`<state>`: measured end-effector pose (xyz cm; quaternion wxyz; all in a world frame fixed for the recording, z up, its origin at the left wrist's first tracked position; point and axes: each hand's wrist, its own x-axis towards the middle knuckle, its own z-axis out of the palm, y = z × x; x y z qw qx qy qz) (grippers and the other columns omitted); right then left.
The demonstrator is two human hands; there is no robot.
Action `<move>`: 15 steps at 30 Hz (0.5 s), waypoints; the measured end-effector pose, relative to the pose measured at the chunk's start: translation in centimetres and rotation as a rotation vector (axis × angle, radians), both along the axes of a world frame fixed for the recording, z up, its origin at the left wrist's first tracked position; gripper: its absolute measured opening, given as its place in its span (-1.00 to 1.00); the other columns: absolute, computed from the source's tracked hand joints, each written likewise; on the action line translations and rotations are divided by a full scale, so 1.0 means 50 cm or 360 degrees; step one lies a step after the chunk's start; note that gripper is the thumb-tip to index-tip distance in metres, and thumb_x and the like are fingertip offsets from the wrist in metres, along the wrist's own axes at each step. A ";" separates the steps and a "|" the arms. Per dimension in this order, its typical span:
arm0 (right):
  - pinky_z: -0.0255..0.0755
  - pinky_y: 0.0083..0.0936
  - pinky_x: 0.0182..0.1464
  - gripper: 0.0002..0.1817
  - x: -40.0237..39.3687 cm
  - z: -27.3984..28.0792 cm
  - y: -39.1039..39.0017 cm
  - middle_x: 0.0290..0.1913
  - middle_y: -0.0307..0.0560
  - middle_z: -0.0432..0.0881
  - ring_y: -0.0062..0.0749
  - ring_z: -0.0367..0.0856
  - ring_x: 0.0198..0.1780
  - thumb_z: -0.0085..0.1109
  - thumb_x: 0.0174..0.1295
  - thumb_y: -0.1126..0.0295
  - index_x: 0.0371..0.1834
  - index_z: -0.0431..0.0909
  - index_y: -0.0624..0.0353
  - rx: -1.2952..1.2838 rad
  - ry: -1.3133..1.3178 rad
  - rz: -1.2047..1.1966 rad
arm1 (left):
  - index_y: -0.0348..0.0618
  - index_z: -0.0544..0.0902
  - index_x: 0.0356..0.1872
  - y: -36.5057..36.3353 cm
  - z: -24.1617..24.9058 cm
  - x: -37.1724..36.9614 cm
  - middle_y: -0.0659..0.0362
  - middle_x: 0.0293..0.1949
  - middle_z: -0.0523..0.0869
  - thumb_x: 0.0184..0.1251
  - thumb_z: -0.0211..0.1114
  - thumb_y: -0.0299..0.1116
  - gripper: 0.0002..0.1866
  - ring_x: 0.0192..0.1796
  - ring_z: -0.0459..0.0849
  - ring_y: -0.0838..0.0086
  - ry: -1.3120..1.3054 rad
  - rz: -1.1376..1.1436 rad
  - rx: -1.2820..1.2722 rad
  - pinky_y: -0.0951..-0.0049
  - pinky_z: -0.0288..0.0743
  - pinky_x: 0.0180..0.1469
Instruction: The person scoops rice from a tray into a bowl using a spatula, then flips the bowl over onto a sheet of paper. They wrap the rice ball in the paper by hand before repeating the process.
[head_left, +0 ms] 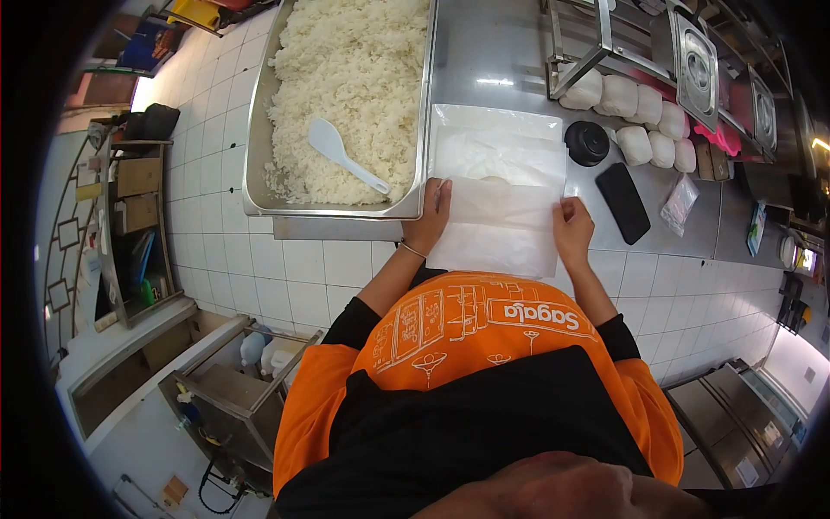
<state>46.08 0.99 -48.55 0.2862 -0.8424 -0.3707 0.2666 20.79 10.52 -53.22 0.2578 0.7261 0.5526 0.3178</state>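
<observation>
Paper sheet between two hands, beside a tray of rice

A translucent white rectangular paper sheet (497, 246) lies at the near edge of a grey metal table (493, 52), between the hands. The right hand (573, 229) pinches its right edge with curled fingers; the left hand (427, 221) is at its left edge, grip indeterminable. Left: a deep rectangular steel tray (320, 210) containing white cooked rice (354, 60), with a white plastic paddle (327, 140) lying on top.
</observation>
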 end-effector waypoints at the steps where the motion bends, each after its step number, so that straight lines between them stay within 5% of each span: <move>1: 0.42 -0.41 -0.25 -0.81 -0.019 0.008 0.001 -0.38 -0.05 0.64 -0.34 0.59 -0.36 0.24 0.21 0.35 -0.24 0.61 0.25 0.0001 0.0000 0.0002 | -0.14 0.57 -0.38 0.000 0.001 -0.001 0.05 -0.56 0.59 0.44 0.17 -0.18 -0.74 -0.52 0.57 0.15 0.0000 0.0002 0.0001 0.22 0.44 -0.43; 3: 0.31 -0.19 0.08 -0.67 -0.053 0.028 -0.003 0.04 0.02 0.57 -0.16 0.51 0.05 0.22 0.14 0.42 0.01 0.60 0.13 0.0677 -0.1030 0.0315 | -0.14 0.56 -0.40 -0.001 0.008 -0.003 0.07 -0.60 0.57 0.44 0.16 -0.18 -0.73 -0.54 0.56 0.14 0.0025 -0.0002 -0.0026 0.20 0.42 -0.45; 4: 0.07 -0.01 0.30 -0.52 -0.062 0.024 -0.013 0.30 -0.01 0.38 -0.08 0.29 0.30 0.21 0.12 0.43 0.18 0.55 -0.03 0.0667 -0.0865 0.0687 | -0.14 0.56 -0.40 0.000 0.018 -0.005 0.07 -0.60 0.57 0.44 0.16 -0.18 -0.73 -0.54 0.56 0.14 0.0025 0.0002 -0.0027 0.20 0.42 -0.45; 6: -0.12 0.12 0.45 -0.49 -0.088 0.016 -0.022 0.38 -0.24 0.39 -0.16 0.22 0.44 0.20 0.15 0.36 0.24 0.52 -0.18 0.0777 -0.1101 0.1368 | -0.16 0.59 -0.19 0.000 0.039 -0.009 0.00 -0.40 0.67 0.45 0.16 -0.20 -0.77 -0.36 0.66 0.15 0.0186 -0.0096 -0.0306 0.26 0.52 -0.31; 10: -0.20 0.13 0.46 -0.51 -0.112 0.029 -0.002 0.37 -0.28 0.41 -0.23 0.23 0.46 0.18 0.21 0.35 0.27 0.49 -0.12 0.0452 -0.1006 0.1318 | -0.19 0.51 0.11 -0.021 0.079 0.024 -0.09 -0.05 0.65 0.42 0.17 -0.25 -0.66 0.00 0.65 0.12 -0.0379 0.0052 -0.0011 0.26 0.53 0.03; 12: -0.22 0.12 0.46 -0.53 -0.102 0.030 0.012 0.36 -0.26 0.43 -0.24 0.23 0.45 0.16 0.24 0.36 0.27 0.49 -0.08 0.0416 -0.0929 0.1279 | -0.20 0.38 0.29 -0.047 0.127 0.023 -0.13 0.20 0.52 0.37 0.18 -0.32 -0.51 0.29 0.46 0.11 0.0092 -0.0294 0.0452 0.10 0.31 0.32; 15: -0.14 0.10 0.43 -0.64 -0.072 0.015 0.047 0.27 -0.21 0.50 -0.25 0.29 0.41 0.10 0.32 0.36 0.19 0.53 0.03 0.0461 -0.0582 0.1057 | -0.16 0.49 0.17 -0.066 0.118 0.025 0.03 0.21 0.53 0.24 0.24 -0.41 -0.56 0.35 0.40 0.24 0.0178 -0.0709 0.0425 0.02 0.17 0.38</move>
